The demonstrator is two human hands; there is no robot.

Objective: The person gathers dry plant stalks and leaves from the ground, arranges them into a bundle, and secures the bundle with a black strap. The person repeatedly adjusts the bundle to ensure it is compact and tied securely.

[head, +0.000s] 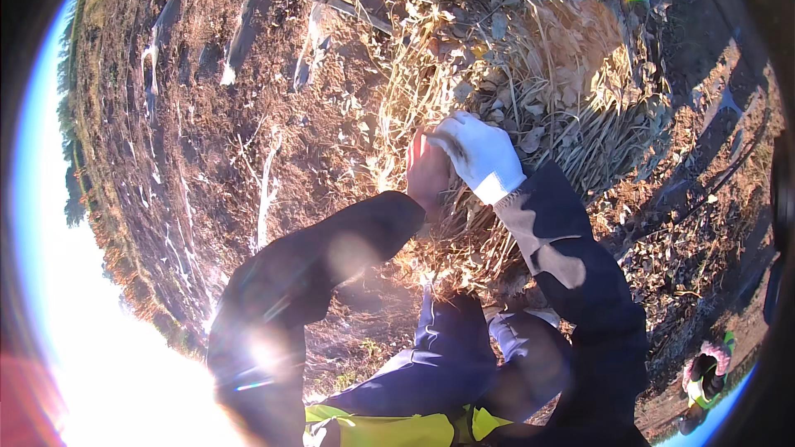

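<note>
My bare left hand [428,172] is raised in front of a heap of dried plants [574,130] with pale stalks and withered leaves. Its fingers point away from me, and their tips are partly covered by my right hand. In a white knitted glove with a dark stain, my right hand [477,150] bends over towards the left fingertips. The two hands meet or nearly meet. Whether anything is pinched between them is hidden. Below the hands, brown stems and roots [478,248] of the heap reach towards my knees.
A dark curved strip [348,9], possibly a tool blade, lies beyond the hands. Whitish film-like strips [267,192] lie along the soil [205,136] on the left. My dark blue trouser legs [435,360] are close to the heap. Another person [707,372] is far off at lower right.
</note>
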